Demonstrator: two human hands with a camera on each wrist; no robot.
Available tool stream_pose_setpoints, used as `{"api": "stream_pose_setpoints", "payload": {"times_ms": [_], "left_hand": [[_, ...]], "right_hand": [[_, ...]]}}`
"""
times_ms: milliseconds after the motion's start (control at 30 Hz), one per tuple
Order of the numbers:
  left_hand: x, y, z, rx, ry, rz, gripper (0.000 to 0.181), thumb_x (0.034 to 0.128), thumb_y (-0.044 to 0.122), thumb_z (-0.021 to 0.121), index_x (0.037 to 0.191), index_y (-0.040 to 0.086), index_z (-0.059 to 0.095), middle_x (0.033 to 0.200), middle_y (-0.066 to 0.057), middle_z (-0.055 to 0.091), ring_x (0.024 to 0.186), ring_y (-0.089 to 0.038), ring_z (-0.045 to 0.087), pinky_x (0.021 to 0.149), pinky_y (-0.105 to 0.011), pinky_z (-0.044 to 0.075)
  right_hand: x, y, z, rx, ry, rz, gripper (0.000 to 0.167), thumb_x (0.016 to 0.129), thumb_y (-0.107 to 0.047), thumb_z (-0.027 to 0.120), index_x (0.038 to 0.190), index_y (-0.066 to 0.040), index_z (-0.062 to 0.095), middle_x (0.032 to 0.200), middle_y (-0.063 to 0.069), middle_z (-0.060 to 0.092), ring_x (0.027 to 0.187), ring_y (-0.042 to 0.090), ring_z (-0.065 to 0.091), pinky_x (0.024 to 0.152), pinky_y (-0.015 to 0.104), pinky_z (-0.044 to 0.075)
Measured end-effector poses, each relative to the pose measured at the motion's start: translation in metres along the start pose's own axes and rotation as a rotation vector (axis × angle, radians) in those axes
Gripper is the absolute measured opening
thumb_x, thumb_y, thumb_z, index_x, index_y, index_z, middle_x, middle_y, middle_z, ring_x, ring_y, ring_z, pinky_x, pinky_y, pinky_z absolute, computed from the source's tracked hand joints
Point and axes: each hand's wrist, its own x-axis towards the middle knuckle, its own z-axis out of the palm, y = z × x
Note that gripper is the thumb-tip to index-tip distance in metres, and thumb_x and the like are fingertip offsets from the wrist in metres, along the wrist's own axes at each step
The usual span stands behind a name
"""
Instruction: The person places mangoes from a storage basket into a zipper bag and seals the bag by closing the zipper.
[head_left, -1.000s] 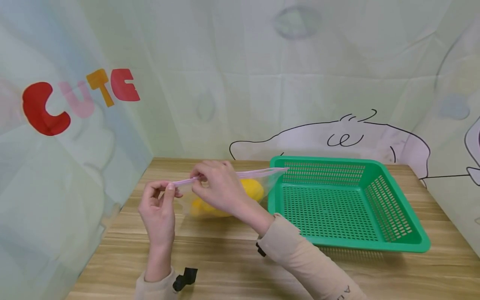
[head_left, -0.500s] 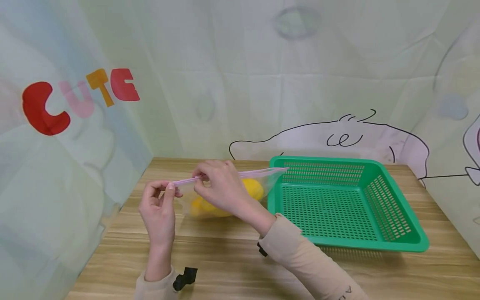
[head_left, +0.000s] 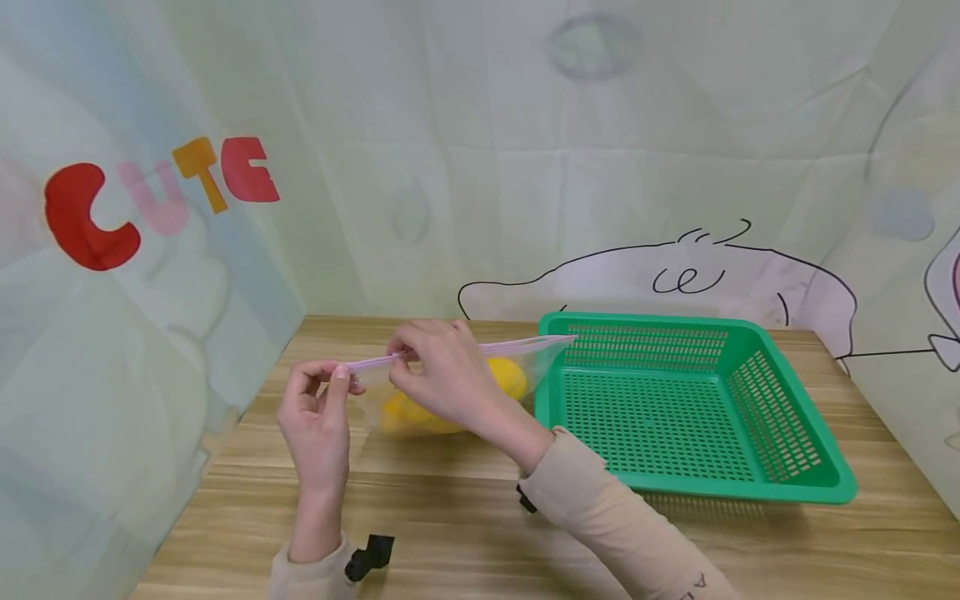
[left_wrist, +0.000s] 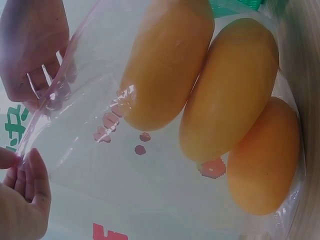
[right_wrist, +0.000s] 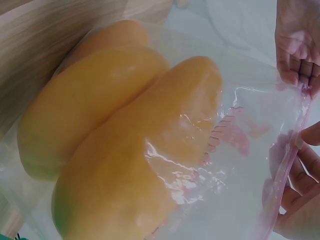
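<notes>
A clear zip bag [head_left: 546,360] with a pink zip edge lies on its side in the middle of the table. Through its film show three yellow-orange mangoes [left_wrist: 230,90], side by side at the bottom; one has a greenish end in the right wrist view. My left hand [head_left: 317,429] pinches the left corner of the zip between thumb and fingers. A little to its right, my right hand [head_left: 448,377] pinches the same pink edge and covers part of the bag in the head view. Right of that hand, the two zip edges stand slightly apart.
A green plastic basket [head_left: 795,487] with slotted walls stands to the right, the bag's right corner overlapping its left rim in the head view. The wooden table [head_left: 450,533] meets a printed cloth backdrop [head_left: 420,167] at the back and left.
My right hand has slid very slightly to the right along the zip. The left hand, the bag and the basket stay in place.
</notes>
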Motion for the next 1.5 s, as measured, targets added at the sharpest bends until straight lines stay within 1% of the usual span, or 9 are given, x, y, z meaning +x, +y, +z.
{"api": "stream_pose_setpoints", "payload": {"times_ms": [67,133,333,533,867,1167,1400,1500], "left_hand": [[0.0000,-0.0001,-0.0001,-0.004,0.001,-0.003,0.002,0.0912,-0.004,0.057,0.090,-0.004,0.058,0.083,-0.003,0.056,0.069,-0.010,0.057,0.062,-0.014,0.054],[0.0000,-0.0006,-0.0005,-0.015,0.002,-0.005,0.003,0.0911,-0.005,0.057,0.090,-0.003,0.059,0.083,-0.003,0.056,0.069,-0.010,0.057,0.062,-0.014,0.054],[0.0002,-0.0012,-0.0010,-0.014,0.002,-0.005,0.006,0.0912,-0.003,0.058,0.091,-0.009,0.057,0.083,-0.003,0.056,0.068,-0.010,0.057,0.062,-0.014,0.055],[0.0005,-0.0021,-0.0014,-0.049,0.003,0.008,0.006,0.0903,-0.005,0.058,0.090,-0.011,0.056,0.082,-0.004,0.056,0.068,-0.010,0.058,0.062,-0.014,0.054],[0.0005,-0.0021,-0.0015,-0.051,0.001,0.004,0.004,0.0904,-0.003,0.059,0.089,-0.007,0.058,0.083,-0.005,0.056,0.068,-0.011,0.058,0.062,-0.014,0.054],[0.0006,-0.0026,-0.0014,-0.055,0.001,0.010,0.006,0.0903,-0.003,0.059,0.090,-0.009,0.057,0.083,-0.004,0.057,0.068,-0.011,0.058,0.061,-0.014,0.054],[0.0008,-0.0028,-0.0014,-0.062,0.005,0.011,0.006,0.0900,-0.004,0.059,0.089,-0.010,0.057,0.082,-0.004,0.057,0.068,-0.011,0.058,0.061,-0.015,0.054],[0.0006,-0.0029,-0.0017,-0.057,0.005,0.005,0.008,0.0902,-0.004,0.059,0.089,-0.011,0.056,0.082,-0.004,0.057,0.068,-0.011,0.058,0.061,-0.014,0.054]], "right_hand": [[-0.0001,0.0000,-0.0003,-0.003,0.001,-0.002,0.008,0.085,-0.018,0.061,0.088,-0.020,0.067,0.087,-0.012,0.068,0.083,0.005,0.060,0.080,0.027,0.041],[-0.0003,0.0003,-0.0005,-0.003,0.003,-0.005,0.008,0.084,-0.018,0.061,0.088,-0.020,0.067,0.087,-0.012,0.069,0.084,0.005,0.060,0.079,0.027,0.041],[-0.0004,0.0008,-0.0018,-0.004,0.004,-0.010,0.009,0.083,-0.016,0.061,0.088,-0.020,0.067,0.087,-0.011,0.069,0.084,0.006,0.060,0.078,0.027,0.041],[-0.0002,0.0004,-0.0044,-0.015,-0.004,-0.016,0.009,0.083,-0.017,0.060,0.088,-0.019,0.067,0.087,-0.011,0.068,0.084,0.007,0.060,0.078,0.026,0.040],[-0.0023,0.0023,-0.0055,-0.006,0.008,-0.025,0.008,0.082,-0.015,0.060,0.087,-0.020,0.066,0.088,-0.011,0.068,0.084,0.005,0.060,0.077,0.026,0.039],[-0.0035,0.0039,-0.0046,-0.002,0.022,-0.030,0.010,0.083,-0.014,0.060,0.089,-0.020,0.066,0.090,-0.011,0.069,0.085,0.007,0.060,0.077,0.025,0.040],[-0.0047,0.0057,-0.0057,-0.001,0.027,-0.027,0.009,0.083,-0.016,0.060,0.089,-0.020,0.066,0.090,-0.011,0.069,0.085,0.006,0.060,0.073,0.024,0.037],[-0.0055,0.0065,-0.0062,-0.001,0.030,-0.022,0.008,0.084,-0.017,0.060,0.089,-0.020,0.066,0.090,-0.011,0.069,0.085,0.006,0.060,0.075,0.024,0.037]]}}
